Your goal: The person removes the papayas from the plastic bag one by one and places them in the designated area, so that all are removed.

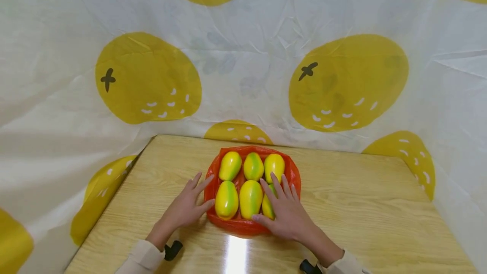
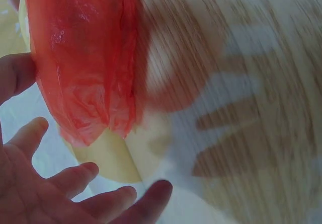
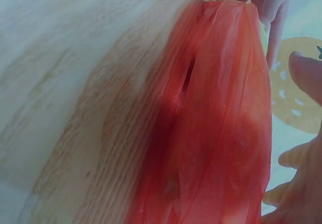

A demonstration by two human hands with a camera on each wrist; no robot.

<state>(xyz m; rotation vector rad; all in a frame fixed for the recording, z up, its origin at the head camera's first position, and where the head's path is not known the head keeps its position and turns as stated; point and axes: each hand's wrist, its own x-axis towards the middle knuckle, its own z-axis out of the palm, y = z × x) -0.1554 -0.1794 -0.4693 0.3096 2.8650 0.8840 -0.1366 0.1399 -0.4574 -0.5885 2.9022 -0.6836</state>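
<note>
Red plastic bag (image 1: 240, 228): between left hand (image 1: 187, 205) and right hand (image 1: 286, 211), on wood-grain table (image 1: 361, 198) | six yellow-green mangoes (image 1: 250, 200): inside it, two rows of three, partly hidden by right hand | left hand: spread wide beside bag, contact unclear | right hand: fingers spread wide

White glare streaks the table (image 1: 361, 189) just in front of the bag (image 1: 239, 228); the mangoes (image 1: 251, 200) inside it shine. Both wrist views look hazy, soft.

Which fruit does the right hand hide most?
The near row's right-end fruit: in the head view, the right hand covers much of it; the other five fruits show almost whole.
</note>
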